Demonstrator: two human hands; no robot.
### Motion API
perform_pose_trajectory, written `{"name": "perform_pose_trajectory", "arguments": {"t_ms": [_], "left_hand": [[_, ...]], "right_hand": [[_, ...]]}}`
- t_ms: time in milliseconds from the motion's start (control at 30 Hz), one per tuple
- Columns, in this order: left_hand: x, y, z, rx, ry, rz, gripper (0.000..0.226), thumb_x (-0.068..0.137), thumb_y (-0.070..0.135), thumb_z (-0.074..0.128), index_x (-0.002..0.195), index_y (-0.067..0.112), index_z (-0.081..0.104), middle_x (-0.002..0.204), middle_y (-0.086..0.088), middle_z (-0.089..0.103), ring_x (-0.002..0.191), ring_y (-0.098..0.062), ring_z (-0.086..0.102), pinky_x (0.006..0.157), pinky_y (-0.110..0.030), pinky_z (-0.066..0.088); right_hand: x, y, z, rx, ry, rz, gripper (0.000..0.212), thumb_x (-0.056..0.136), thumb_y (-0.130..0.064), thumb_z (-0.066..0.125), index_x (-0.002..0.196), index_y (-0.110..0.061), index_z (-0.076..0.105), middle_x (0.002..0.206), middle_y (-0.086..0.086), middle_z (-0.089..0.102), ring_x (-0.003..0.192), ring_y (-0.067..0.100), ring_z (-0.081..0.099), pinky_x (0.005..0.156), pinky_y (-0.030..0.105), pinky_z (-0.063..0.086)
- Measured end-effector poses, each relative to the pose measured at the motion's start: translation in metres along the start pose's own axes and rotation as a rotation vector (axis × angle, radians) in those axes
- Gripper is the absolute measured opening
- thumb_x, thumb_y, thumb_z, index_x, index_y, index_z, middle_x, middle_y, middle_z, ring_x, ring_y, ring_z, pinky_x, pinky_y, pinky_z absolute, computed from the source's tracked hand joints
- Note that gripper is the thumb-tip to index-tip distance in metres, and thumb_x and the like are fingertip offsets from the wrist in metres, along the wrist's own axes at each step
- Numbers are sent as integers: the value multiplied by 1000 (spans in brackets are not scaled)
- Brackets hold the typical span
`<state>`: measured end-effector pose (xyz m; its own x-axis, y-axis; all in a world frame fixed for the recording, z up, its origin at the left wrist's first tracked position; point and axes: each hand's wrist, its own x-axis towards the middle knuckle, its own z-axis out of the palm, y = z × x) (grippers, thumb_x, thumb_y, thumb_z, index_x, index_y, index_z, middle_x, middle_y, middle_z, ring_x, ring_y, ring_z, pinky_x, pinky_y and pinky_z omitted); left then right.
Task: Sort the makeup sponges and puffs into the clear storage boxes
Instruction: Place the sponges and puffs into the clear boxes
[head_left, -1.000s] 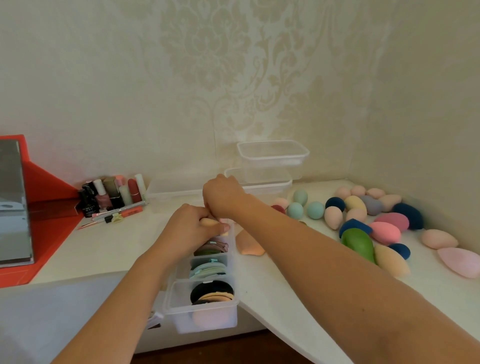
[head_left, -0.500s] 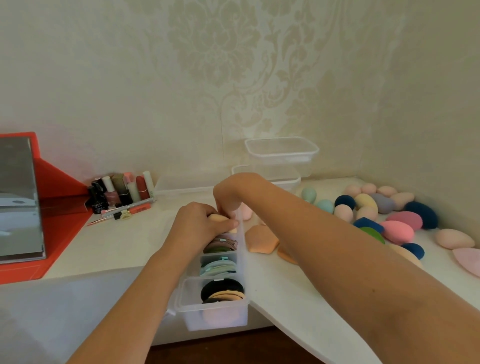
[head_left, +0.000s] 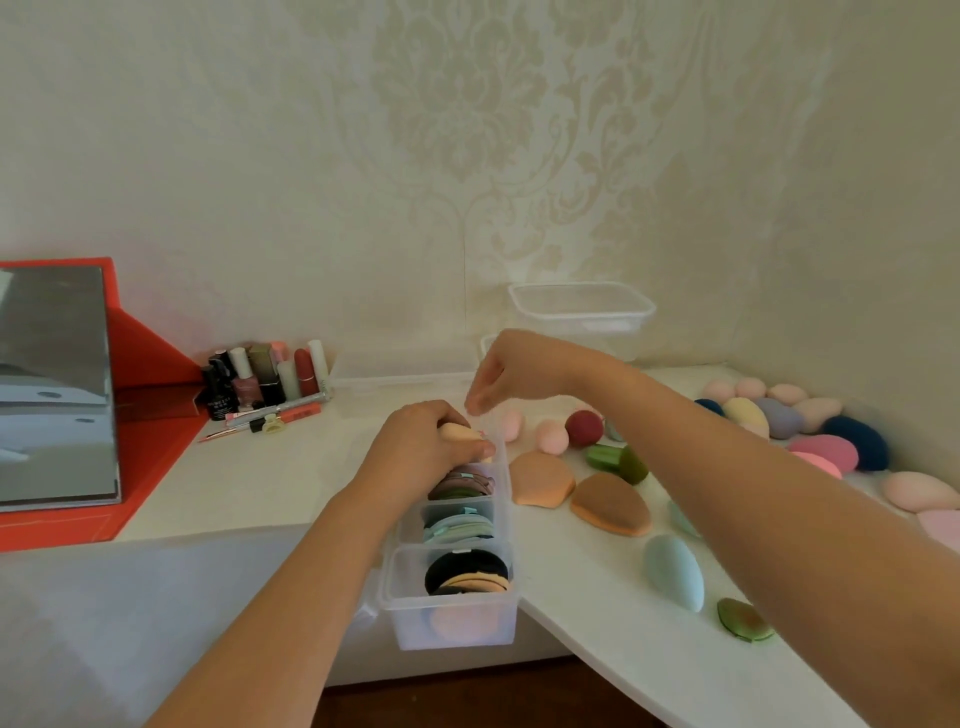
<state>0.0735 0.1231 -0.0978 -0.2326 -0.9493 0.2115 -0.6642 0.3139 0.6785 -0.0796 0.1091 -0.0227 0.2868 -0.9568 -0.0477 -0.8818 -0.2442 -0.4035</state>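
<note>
A long clear divided box lies on the white counter, its near end over the edge, with stacked flat puffs in three compartments. My left hand grips a peach puff over the box's far compartment. My right hand hovers just above the far end of the box with its fingers pointing down and loosely curled, holding nothing that I can see. Two peach flat puffs lie right of the box. Several egg-shaped sponges in pink, blue, yellow and green are spread along the right.
Two empty clear tubs are stacked at the back wall, with a clear lid beside them. Nail polish bottles and lipsticks stand at back left. A red-framed mirror leans at far left.
My right hand has lifted off the far end of the box and hangs above it. More sponges on the counter show beneath my right arm. My left hand keeps the peach puff.
</note>
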Motion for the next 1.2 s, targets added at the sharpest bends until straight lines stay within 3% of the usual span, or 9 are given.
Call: {"name": "perform_pose_trajectory", "arguments": {"t_ms": [100, 200, 267, 433, 567, 733, 900, 1067, 1200], "left_hand": [[2, -1, 1, 40, -16, 38, 26, 74, 45, 73, 86, 24, 66, 85, 9, 63, 81, -9, 57, 70, -27, 46], [2, -1, 2, 80, -8, 90, 30, 90, 47, 51, 83, 21, 65, 81, 7, 62, 80, -14, 57, 70, -29, 43], [3, -2, 3, 104, 12, 109, 32, 96, 40, 41, 87, 20, 64, 84, 5, 61, 85, -16, 55, 72, -30, 42], [6, -6, 5, 174, 16, 77, 27, 95, 39, 42, 101, 22, 62, 99, 4, 57, 97, -17, 51, 85, -35, 43], [8, -2, 5, 182, 12, 48, 28, 94, 39, 45, 100, 19, 63, 98, 0, 59, 92, -17, 53, 77, -30, 40], [7, -1, 5, 161, 11, 39, 29, 94, 39, 46, 100, 17, 64, 98, -1, 59, 89, -17, 54, 74, -28, 38], [7, 0, 5, 165, 14, 39, 27, 94, 39, 47, 97, 18, 63, 96, -1, 58, 87, -16, 53, 72, -27, 36], [6, 0, 4, 167, 10, 41, 26, 94, 38, 47, 98, 18, 63, 98, -1, 59, 88, -16, 53, 72, -27, 37], [6, 0, 5, 163, -4, 49, 26, 94, 38, 47, 101, 18, 63, 100, -1, 59, 91, -16, 54, 74, -27, 38]], "right_hand": [[-23, 15, -18, 18, 82, 71, 14, 77, -29, 76, 80, -16, 75, 75, 2, 68, 67, 11, 57, 67, 21, 45], [-50, 25, -18, -228, -103, 197, 21, 73, -26, 78, 93, -18, 74, 92, -2, 71, 84, 15, 64, 80, 26, 51], [-64, 28, -4, -256, -170, 197, 30, 72, -28, 79, 101, -22, 71, 91, -10, 67, 83, 11, 61, 73, 20, 48], [-70, 31, 32, -254, -90, 247, 53, 72, -51, 73, 111, -17, 64, 107, 0, 64, 99, 21, 58, 85, 31, 49], [-68, 30, 46, -272, 9, 326, 51, 76, -39, 71, 116, -11, 54, 109, 7, 60, 101, 25, 57, 85, 35, 49], [-59, 43, 50, -125, 35, 401, 45, 74, -32, 76, 110, -10, 62, 108, 12, 65, 97, 30, 62, 74, 32, 47], [-50, 45, 51, -97, 49, 444, 83, 66, -33, 82, 134, -11, 40, 134, 4, 48, 120, 25, 51, 99, 37, 44], [-47, 46, 42, -192, -16, 488, 71, 67, -45, 80, 122, -7, 54, 126, 10, 54, 110, 25, 55, 78, 27, 41], [-47, 44, 23, -76, 82, 411, 48, 77, -37, 75, 111, -8, 57, 112, 8, 56, 94, 21, 53, 74, 26, 37]]}}
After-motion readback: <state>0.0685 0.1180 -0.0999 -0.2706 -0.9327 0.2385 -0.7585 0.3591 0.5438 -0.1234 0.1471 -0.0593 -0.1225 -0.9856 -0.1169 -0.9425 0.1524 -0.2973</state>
